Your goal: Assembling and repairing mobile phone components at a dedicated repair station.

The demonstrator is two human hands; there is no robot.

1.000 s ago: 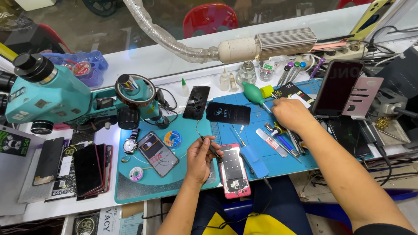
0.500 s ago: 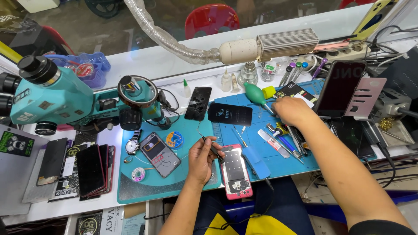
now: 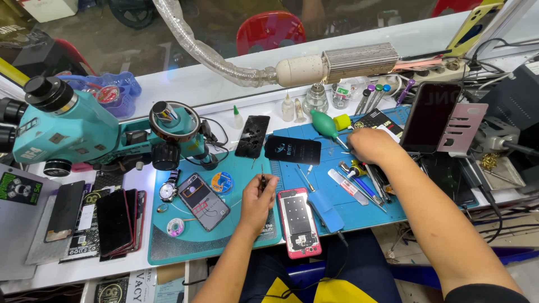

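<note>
An opened phone with a red frame [image 3: 299, 222] lies face down on the blue work mat [image 3: 387, 210], its insides showing. My left hand [image 3: 257, 203] rests just left of it, closed on a thin dark screwdriver [image 3: 263, 182] that points away from me. My right hand [image 3: 369, 146] reaches far over the mat, fingers curled down among the loose tools [image 3: 359, 182] beside a green air blower [image 3: 324, 123]. I cannot tell whether this hand holds anything.
A teal microscope [image 3: 62, 132] stands at the left, with a ring light [image 3: 174, 120] over the round teal pad [image 3: 224, 238]. Another opened phone [image 3: 203, 193], a wristwatch [image 3: 168, 189], stacked phones [image 3: 115, 221], a dark screen [image 3: 251, 136] and an upright phone on a stand [image 3: 429, 116] surround the mat.
My right hand has shifted slightly left towards the green blower. My left hand has turned the screwdriver from pointing at the phone to pointing away from me.
</note>
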